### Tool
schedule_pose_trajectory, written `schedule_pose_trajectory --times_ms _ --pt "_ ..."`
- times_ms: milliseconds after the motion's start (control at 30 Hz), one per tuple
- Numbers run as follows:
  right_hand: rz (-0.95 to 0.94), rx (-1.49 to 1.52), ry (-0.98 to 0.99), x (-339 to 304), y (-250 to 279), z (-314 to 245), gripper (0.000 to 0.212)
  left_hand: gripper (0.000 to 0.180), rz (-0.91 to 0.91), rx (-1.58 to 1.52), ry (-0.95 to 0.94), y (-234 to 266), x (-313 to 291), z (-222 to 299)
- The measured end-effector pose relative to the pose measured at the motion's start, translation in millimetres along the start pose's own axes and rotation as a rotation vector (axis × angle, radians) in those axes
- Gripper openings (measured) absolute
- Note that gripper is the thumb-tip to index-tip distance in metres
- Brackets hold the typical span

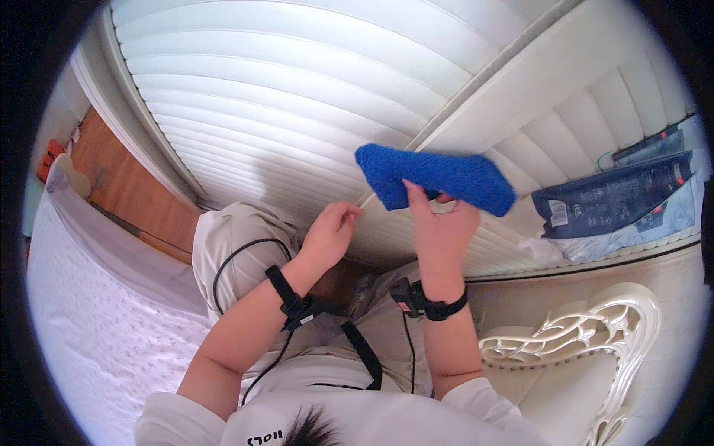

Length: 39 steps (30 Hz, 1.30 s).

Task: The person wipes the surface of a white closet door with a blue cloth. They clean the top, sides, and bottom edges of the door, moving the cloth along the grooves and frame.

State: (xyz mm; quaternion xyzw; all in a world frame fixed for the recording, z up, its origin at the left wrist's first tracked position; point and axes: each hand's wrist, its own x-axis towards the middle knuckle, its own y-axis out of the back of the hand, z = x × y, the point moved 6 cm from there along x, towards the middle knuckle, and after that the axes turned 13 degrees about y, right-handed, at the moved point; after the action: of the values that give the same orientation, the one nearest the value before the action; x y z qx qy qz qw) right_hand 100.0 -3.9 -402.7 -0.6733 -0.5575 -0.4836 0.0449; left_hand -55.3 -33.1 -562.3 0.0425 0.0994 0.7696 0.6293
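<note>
Blue fuzzy cloth [442, 172] in the right hand [446, 229]

Recognizable as a bright blue cloth [435, 171], fuzzy all over and bunched or folded into a thick, elongated pad with blunt ends. Pinched at its lower edge in the right hand [446, 223], with the thumb pressed against the near face, and tilted so that the left end sits higher than the right. Hangs before the white ribbed panels [297, 97], with contact there impossible to tell.
</note>
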Motion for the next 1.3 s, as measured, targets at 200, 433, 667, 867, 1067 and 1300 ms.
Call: schedule_pose_trajectory --times_ms 200,433,667,867,1067,1300 --pt "-0.111 -0.163 0.039 -60 -40 21 0.027 0.020 -0.047 -0.033 0.027 -1 5 -20" --pt "-0.211 -0.112 -0.218 -133 -87 71 0.030 0.027 -0.027 0.052 0.127 9 5 -29" --pt "-0.123 0.383 -0.471 -186 -123 129 0.029 0.039 -0.069 -0.084 0.118 -2 1 -22" --pt "-0.158 0.915 -1.222 -211 -162 115 0.023 0.046 -0.101 -0.170 0.305 -2 0 -58" --pt "-0.469 1.209 -1.268 -279 -218 179 0.021 0.049 -0.011 0.359 0.152 -33 -31 -70" --pt "0.001 1.088 -1.859 -327 -271 192 0.016 0.024 -0.491 0.779 0.287 -22 -53 -60"
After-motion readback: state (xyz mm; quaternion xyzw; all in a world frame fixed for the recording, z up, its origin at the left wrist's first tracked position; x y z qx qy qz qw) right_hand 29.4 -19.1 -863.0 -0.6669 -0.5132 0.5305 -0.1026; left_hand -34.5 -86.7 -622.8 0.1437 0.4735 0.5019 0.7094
